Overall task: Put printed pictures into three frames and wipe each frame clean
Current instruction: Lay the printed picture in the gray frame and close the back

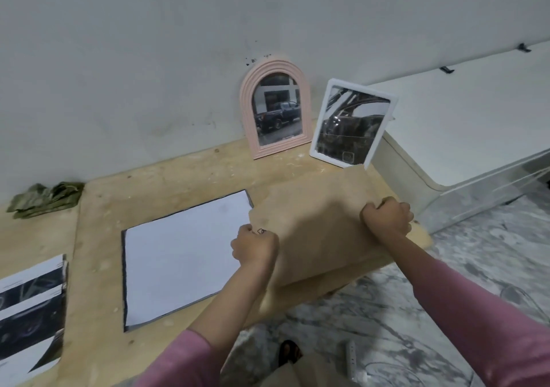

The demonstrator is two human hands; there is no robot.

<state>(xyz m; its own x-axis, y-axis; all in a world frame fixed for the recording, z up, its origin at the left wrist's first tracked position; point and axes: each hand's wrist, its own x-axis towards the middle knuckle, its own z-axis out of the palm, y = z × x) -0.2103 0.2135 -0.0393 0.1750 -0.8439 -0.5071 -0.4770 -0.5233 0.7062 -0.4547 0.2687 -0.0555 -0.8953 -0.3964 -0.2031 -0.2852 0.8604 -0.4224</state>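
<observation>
Left hand: the left hand (254, 245) is curled tight on the left edge of the brown backing board (324, 229), next to a small metal tab on it.
Right hand: the right hand (387, 215) is fisted over the board's right edge; both grip it, one at each side.
Backing board: it sits lifted and tilted over the front right corner of the wooden table (184, 178). I cannot tell whether a frame lies under it.
Face-down sheet: a white sheet with a dark border (181, 255) lies flat at the middle of the table, just left of the board. It is probably the third picture or the frame's glass, but that is a guess.
Pink arched frame (276, 109): it stands at the table's back edge against the wall and already holds a car picture.
White frame (352, 123): it leans beside the pink one at the back right, also filled.
Spare prints (29, 312): stacked at the front left corner.
Cloth: a green cloth (44, 199) is bunched at the back left edge, well apart from the hands.
Progress: two frames look loaded; the third is being assembled. Nothing shows whether any wiping has been done.
</observation>
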